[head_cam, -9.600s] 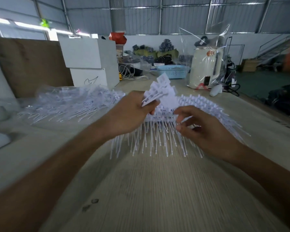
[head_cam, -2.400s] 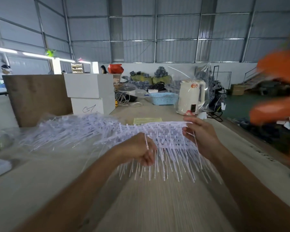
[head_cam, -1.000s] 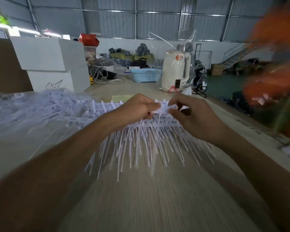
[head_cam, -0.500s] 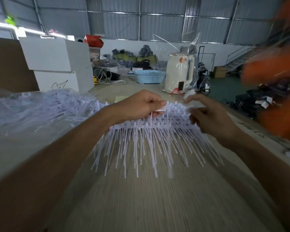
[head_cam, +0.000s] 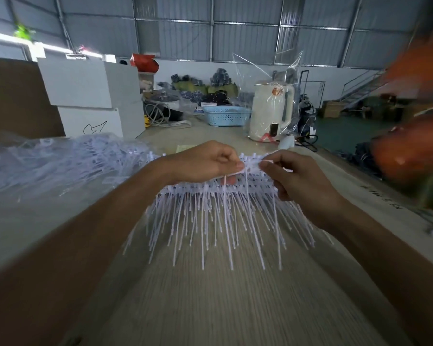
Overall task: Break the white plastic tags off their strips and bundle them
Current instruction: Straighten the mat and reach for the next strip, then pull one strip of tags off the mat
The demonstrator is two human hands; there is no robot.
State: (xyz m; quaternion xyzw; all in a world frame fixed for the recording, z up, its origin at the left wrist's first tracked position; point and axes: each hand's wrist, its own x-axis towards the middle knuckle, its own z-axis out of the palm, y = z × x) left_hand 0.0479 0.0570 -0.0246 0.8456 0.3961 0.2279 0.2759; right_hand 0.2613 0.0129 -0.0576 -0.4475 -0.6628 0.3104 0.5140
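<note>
White plastic tag strips [head_cam: 218,208] lie stacked on the wooden table [head_cam: 210,295], their thin stems fanning toward me. My left hand [head_cam: 205,162] is curled and pinches white tags at the top of the stack. My right hand [head_cam: 298,179] pinches the same small bunch of tags [head_cam: 250,167] from the right, fingertips nearly touching the left thumb. A few stems hang down from between the two hands.
A large heap of loose tag strips [head_cam: 60,163] in clear plastic fills the table's left. Behind stand white boxes [head_cam: 93,96], a brown board [head_cam: 15,101], a blue basket [head_cam: 226,116] and a wrapped white kettle [head_cam: 270,111]. Blurred orange shapes [head_cam: 415,121] move at right.
My right hand, which had drawn away to the right half a second ago, has come back and pinches the tags next to my left thumb. The left hand has kept its grip.
</note>
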